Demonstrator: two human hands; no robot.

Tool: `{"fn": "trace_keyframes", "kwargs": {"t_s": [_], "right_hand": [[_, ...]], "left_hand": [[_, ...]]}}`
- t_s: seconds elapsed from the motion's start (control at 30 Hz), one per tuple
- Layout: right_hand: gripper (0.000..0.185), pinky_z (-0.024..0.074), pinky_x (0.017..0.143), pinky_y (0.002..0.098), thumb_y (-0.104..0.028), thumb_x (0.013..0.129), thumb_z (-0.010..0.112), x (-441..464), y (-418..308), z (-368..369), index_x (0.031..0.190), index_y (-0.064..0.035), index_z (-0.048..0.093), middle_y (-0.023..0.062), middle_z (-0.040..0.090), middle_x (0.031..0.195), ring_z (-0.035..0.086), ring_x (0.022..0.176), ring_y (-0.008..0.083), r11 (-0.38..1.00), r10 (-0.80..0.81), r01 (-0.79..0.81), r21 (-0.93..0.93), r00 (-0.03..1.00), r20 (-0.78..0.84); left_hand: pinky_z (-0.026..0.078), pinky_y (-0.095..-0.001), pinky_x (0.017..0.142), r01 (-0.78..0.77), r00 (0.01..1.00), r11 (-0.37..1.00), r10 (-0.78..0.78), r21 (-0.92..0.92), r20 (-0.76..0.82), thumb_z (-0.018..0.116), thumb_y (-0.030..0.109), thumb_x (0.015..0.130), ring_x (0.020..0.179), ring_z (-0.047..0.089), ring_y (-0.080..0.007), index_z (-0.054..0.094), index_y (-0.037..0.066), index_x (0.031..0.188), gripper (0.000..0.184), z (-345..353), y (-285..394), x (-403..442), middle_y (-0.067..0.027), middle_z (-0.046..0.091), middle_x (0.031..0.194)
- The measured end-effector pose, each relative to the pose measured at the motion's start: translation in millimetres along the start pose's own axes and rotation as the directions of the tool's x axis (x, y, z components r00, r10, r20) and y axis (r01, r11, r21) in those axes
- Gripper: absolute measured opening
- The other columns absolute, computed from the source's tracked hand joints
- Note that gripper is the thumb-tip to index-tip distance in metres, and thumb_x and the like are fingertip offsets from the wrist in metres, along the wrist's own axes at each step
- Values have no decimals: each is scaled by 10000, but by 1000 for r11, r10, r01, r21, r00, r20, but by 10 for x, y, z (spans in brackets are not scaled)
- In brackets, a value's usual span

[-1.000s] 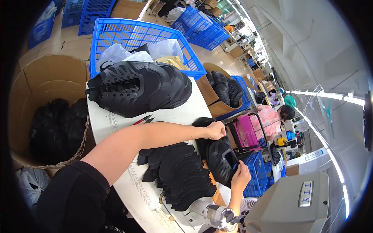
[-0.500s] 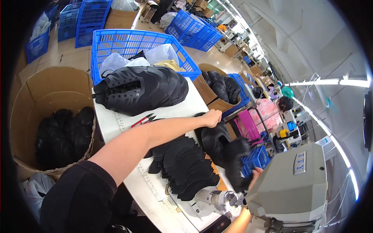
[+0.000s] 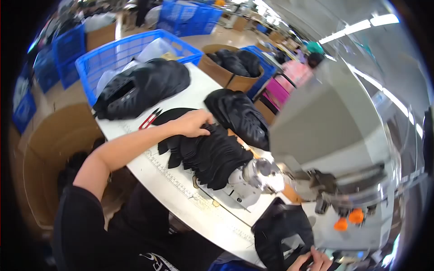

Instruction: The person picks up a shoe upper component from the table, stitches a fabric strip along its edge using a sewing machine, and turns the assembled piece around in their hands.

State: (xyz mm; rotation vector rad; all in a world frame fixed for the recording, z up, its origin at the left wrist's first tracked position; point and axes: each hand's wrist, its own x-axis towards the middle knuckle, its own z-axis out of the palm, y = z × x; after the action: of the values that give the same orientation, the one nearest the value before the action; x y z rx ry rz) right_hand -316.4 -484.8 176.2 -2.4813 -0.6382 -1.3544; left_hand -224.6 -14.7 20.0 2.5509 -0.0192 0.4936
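My left hand (image 3: 195, 123) reaches over the fanned stack of black cut pieces (image 3: 205, 156) on the white table. Its fingers are bent and closed at the stack's upper edge, apparently pinching a piece; the fingertips are partly hidden. At the bottom right, my right hand (image 3: 312, 261) grips the lower edge of a black shoe upper (image 3: 266, 237), which hangs below the sewing machine's metal arm end (image 3: 263, 175). More black shoe uppers (image 3: 237, 115) lie in a pile beyond the stack, and another pile (image 3: 144, 88) lies at the table's far left.
The sewing machine head (image 3: 325, 117) rises at the right. Red-handled snips (image 3: 148, 121) lie on the white table (image 3: 181, 196). A blue crate (image 3: 86, 74) with plastic bags stands behind, cardboard bins (image 3: 43, 162) at the left and beyond the table. A person in pink (image 3: 296, 74) sits farther off.
My left hand has drawn back from the farther pile of uppers to the stack of cut pieces. My right hand has come out from behind the machine, lower, with a shoe upper. The view has turned.
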Motion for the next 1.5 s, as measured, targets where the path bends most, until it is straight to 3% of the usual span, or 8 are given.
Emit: {"fn": "trace_keyframes", "kwargs": {"t_s": [0.1,0.47,0.6,0.73,0.87,1.0,1.3,1.5], "right_hand": [[192,504,655,358,65,774,674,-5,-19,143,928,-32,734,119,617,911,606,790,267,993,-84,88,82,995,-51],[462,417,794,309,71,713,574,29,-200,845,1073,-161,747,67,651,1125,566,827,204,963,-261,244,111,949,177],[434,410,914,380,30,689,581,117,-290,982,1063,-120,743,79,637,1160,572,955,249,914,-392,364,180,905,165],[389,419,952,427,60,732,587,131,-357,1152,1087,-47,704,120,635,1165,580,1083,292,883,-402,333,329,901,166],[375,463,877,425,38,767,596,75,-458,1305,1108,-79,697,107,631,1179,603,1046,285,885,-383,325,334,915,125],[357,458,918,421,77,788,552,136,-526,1232,1095,-34,696,139,608,1156,597,1075,320,888,-358,286,359,922,150],[342,448,947,453,45,772,526,151,-604,1229,1059,-33,695,114,654,1142,611,1063,308,906,-354,303,297,926,135],[294,474,950,439,0,795,568,105,-582,1224,1040,-30,728,111,659,1124,627,1070,294,922,-318,282,265,943,102]], "left_hand": [[470,-406,894,192,981,979,-194,-61,-26,802,276,761,1003,605,-313,581,67,1081,441,101,-29,-40,-124,626,975],[512,-370,774,104,956,953,-175,-285,-235,753,98,781,881,650,-256,621,26,1014,278,-37,272,-86,-117,676,975],[510,-324,745,-139,944,973,73,-186,-322,733,54,802,859,654,-199,626,23,1037,260,-529,1017,-232,-91,677,1017],[507,-353,844,-278,957,863,285,-422,-48,731,68,803,957,629,-246,650,20,1023,239,-1005,1895,-483,-118,671,1090],[499,-348,850,-598,801,785,594,-160,-80,696,156,855,1026,606,-281,621,56,1066,245,-744,2182,-464,-112,595,1152],[470,-315,794,-536,829,808,558,243,-28,674,198,846,962,575,-226,557,37,1026,268,-521,2185,-379,-104,534,1116],[475,-345,847,-621,783,775,620,121,47,634,94,778,1014,587,-280,539,-69,1077,354,-571,2088,-321,-174,556,1107],[462,-348,795,-562,821,819,569,117,-39,695,127,783,1006,552,-262,531,27,993,284,-502,2087,-354,-123,521,1090]]}}
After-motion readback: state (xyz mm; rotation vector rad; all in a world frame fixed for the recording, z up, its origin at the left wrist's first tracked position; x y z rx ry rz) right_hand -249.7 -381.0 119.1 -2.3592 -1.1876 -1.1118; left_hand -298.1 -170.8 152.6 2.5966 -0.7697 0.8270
